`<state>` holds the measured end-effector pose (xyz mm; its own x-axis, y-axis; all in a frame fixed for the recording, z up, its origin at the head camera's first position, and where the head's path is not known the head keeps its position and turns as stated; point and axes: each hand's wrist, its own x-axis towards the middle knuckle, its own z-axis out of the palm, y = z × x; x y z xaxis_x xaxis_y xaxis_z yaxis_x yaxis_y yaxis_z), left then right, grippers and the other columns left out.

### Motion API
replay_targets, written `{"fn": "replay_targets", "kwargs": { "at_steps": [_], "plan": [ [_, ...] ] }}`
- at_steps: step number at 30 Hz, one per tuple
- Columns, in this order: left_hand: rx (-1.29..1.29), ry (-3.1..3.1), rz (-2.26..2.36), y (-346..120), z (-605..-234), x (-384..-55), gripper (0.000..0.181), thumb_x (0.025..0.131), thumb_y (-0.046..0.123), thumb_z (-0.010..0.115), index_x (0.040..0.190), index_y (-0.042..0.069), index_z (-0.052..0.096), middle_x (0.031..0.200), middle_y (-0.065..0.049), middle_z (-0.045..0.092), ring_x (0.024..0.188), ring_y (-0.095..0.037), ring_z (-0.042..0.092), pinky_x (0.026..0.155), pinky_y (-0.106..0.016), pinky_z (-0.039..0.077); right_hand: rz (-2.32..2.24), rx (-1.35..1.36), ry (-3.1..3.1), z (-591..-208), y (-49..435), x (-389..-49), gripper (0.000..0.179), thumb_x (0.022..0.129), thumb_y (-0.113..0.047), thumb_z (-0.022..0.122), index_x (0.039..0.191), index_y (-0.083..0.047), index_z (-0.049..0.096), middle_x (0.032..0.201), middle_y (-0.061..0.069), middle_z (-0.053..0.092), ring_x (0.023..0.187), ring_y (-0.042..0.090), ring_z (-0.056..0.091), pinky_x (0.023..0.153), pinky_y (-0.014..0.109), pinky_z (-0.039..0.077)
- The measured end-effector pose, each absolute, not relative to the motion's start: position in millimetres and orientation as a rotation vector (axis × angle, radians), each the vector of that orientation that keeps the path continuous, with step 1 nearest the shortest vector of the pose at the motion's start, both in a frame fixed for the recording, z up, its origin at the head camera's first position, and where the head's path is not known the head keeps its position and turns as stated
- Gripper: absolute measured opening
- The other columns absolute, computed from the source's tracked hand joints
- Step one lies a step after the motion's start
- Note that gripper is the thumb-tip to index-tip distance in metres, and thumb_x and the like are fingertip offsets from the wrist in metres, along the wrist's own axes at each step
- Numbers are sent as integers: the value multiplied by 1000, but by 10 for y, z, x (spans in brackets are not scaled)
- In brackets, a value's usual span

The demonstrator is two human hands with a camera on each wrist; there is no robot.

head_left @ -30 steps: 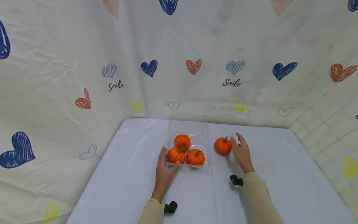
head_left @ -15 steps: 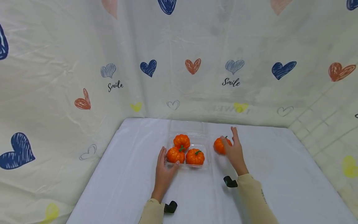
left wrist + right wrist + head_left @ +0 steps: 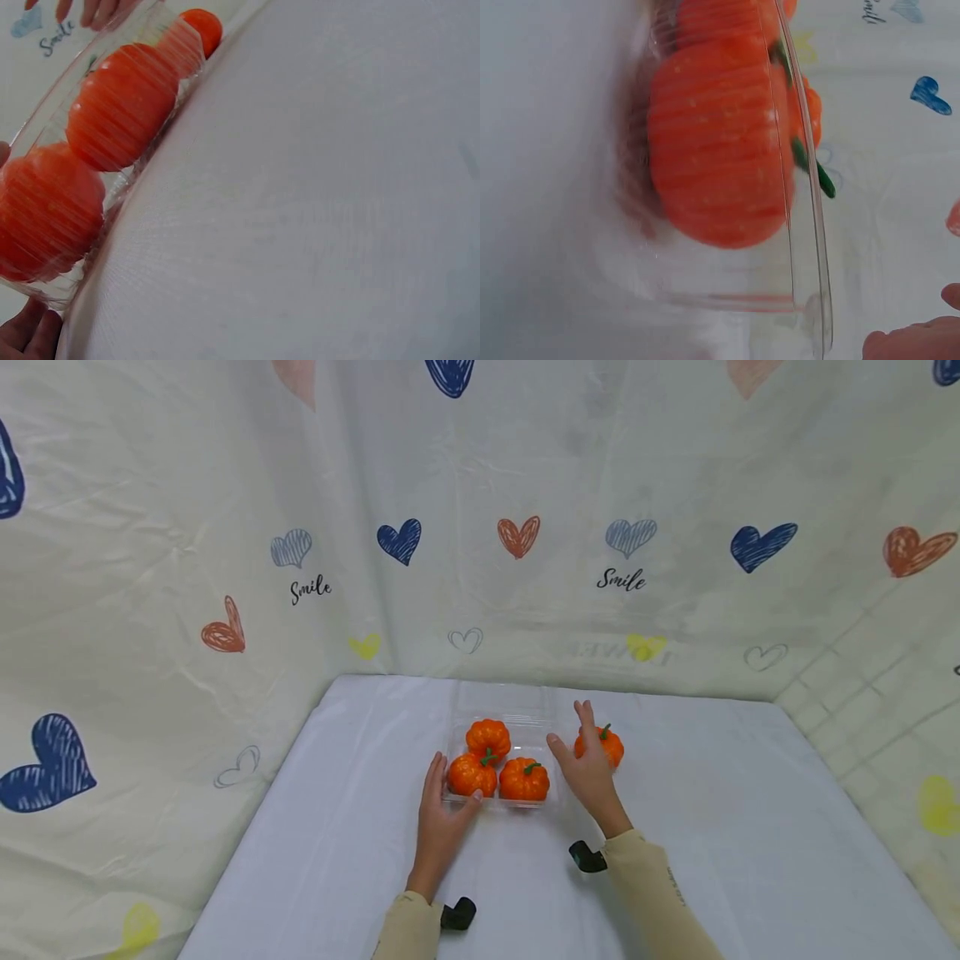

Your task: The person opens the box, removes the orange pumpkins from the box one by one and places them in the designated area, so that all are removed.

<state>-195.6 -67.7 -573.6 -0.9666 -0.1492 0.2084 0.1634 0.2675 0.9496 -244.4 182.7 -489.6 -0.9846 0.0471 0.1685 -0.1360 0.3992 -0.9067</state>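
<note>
A clear plastic container (image 3: 552, 787) stands on the table with three small orange pumpkins inside: one at the back (image 3: 488, 738), one at front left (image 3: 472, 776) and one at front right (image 3: 525, 781). My left hand (image 3: 441, 822) rests against its front-left corner, fingers along the left side and thumb at the front rim. To the container's right, my right hand (image 3: 591, 777) hovers with extended fingers and holds nothing. Partly behind that hand sits a fourth pumpkin (image 3: 611, 747) with a green stem. In the right wrist view, the container wall (image 3: 727, 270) lies in front of the pumpkins.
A white cloth covers the table (image 3: 315, 827). At the back, the container's clear lid (image 3: 502, 700) appears folded open. A curtain printed with hearts (image 3: 555, 468) surrounds the table's back and sides. Black camera mounts (image 3: 459, 914) sit at both wrists.
My right hand has moved left, across the front of the fourth pumpkin, towards the container's right side. That pumpkin stays in place, and my left hand stays at the corner.
</note>
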Motion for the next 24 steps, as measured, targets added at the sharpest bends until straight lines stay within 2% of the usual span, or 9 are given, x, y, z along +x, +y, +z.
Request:
{"fn": "replay_targets", "kwargs": {
  "at_steps": [4,10,17,24],
  "plan": [
    [-5,-2288,-1763,-674,-5733,-1952,91,95,42,81,168,10,35,174,2,29,155,-25,38,121,-45,37,1692,117,-2490,-4915,1679,-2425,85,107,-39,66,173,-17,19,180,4,2,162,37,16,127,57,23],
    [-21,-2281,-1766,-665,-5720,-1948,91,96,42,81,167,8,35,175,0,28,154,-27,39,121,-47,38,1719,203,-2586,-4940,1554,-2382,89,103,-38,70,172,-14,20,179,16,7,157,50,24,124,63,26],
    [-7,-2303,-1751,-669,-5711,-1948,91,95,40,81,167,9,36,174,3,28,153,-26,41,121,-47,38,1617,316,-2765,-4973,1528,-2370,88,101,-34,75,171,-12,26,176,14,22,160,42,22,122,69,25],
    [-13,-2307,-1745,-669,-5706,-1952,92,95,44,81,167,9,36,175,1,28,154,-27,40,120,-49,39,1605,387,-2894,-4981,1539,-2411,87,97,-32,78,168,-12,33,171,17,33,153,45,35,119,70,32]
  ]
}}
